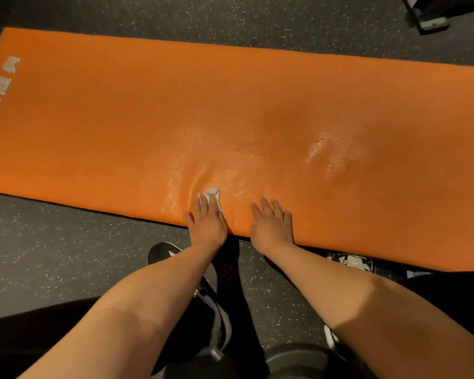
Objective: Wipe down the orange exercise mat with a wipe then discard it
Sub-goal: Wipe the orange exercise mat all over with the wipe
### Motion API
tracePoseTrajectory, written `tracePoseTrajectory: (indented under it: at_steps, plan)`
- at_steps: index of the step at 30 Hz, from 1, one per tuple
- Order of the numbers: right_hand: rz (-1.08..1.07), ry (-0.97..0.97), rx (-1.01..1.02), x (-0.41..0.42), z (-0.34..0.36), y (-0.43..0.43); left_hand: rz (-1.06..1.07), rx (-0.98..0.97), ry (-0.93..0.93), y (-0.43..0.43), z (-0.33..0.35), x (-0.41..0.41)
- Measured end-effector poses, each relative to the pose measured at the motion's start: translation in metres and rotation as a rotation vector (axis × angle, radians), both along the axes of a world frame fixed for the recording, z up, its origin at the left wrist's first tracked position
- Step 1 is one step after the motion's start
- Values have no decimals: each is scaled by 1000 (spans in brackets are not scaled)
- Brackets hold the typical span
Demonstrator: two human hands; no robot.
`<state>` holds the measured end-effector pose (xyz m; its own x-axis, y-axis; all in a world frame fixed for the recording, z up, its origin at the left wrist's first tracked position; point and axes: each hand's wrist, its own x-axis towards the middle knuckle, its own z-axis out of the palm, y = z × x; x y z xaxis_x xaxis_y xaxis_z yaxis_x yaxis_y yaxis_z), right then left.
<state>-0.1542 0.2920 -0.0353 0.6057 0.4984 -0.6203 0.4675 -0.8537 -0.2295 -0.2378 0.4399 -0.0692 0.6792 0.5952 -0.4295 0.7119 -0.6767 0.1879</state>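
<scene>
We are looking down on a dark speckled floor [52, 255] that is filling the frame edges. The orange exercise mat [175, 105] is lying flat on it, stretching from the left edge to the right edge across the middle of the frame. White lettering [0, 88] is running along the mat's left end, too blurred for us to read. Wet patches [323, 151] are glistening on the mat's centre and lower centre.

Our two bare forearms are reaching up from the bottom of the frame to the mat's near edge at lower centre. We are laying our right hand [271, 228] flat on the mat, fingers straight and slightly spread, holding nothing. Just to its left, apart from it, we are pressing our left hand [207, 224] palm down on the mat with straight fingers over the wipe [211, 193]. The wipe, small, white and crumpled, is lying on the mat under the left fingertips, its far end poking out beyond them toward the mat's centre, beside a shallow crease in the surface.

A black-and-white shoe [162, 251] is showing below the left wrist, and dark equipment [433, 15] is sitting in the upper right corner.
</scene>
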Motion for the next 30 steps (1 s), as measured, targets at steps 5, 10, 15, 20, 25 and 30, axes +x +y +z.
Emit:
tracePoseTrajectory:
  at_steps: [5,10,15,20,25,30]
  plan:
    - [-78,-56,100,5,-6,-4,-169,-173,-104,-43,-1,6]
    - [-31,-66,100,5,-8,-9,-263,-83,-119,-25,-7,9]
    - [-20,-61,148,7,-8,-17,15,-3,-31,13,-7,37]
    - [-85,-59,152,1,-6,-24,-248,-121,-84,-33,-3,38]
    - [-90,-78,123,-8,-4,-32,-460,-122,-100,-46,-2,19]
    - [-67,-53,128,-6,1,-36,-146,-30,-44,-29,1,16]
